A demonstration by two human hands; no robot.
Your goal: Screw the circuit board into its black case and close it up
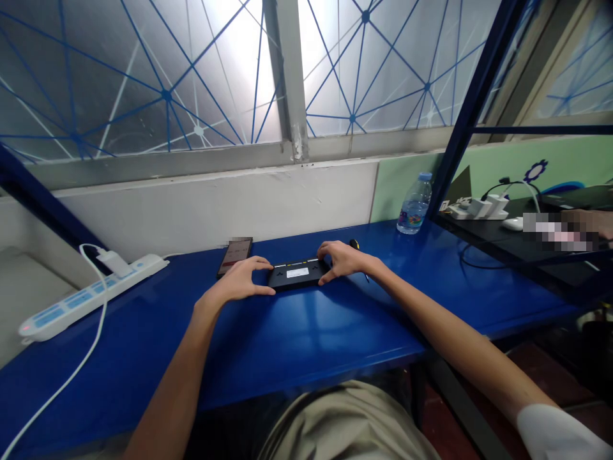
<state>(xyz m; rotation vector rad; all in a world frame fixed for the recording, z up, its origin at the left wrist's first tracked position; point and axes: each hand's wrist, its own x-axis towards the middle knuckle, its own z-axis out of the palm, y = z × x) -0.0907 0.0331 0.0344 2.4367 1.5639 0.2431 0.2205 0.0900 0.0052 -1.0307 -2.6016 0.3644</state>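
A blue counter (297, 332) runs under a frosted window (143, 76) — a capped water bottle (414, 206) stands at right. Mid-counter, left hand (242, 281) and right hand (342, 260) each pinch one end of the black box (297, 275).

The desk (297, 332) is a smooth, glossy blue, shiny enough to throw back the light from the window. The box (306, 279) you hold is matt black plastic, and its white label (297, 272) looks like paper. The phone (234, 255) has a glossy face. The power strip (86, 297) is smooth white plastic with a slight sheen. The bottle (414, 204) is thin, clear plastic. The window panes (143, 64) look like frosted glass, and the wall (215, 204) is matt white paint. Your trousers (345, 421) are matt cloth.
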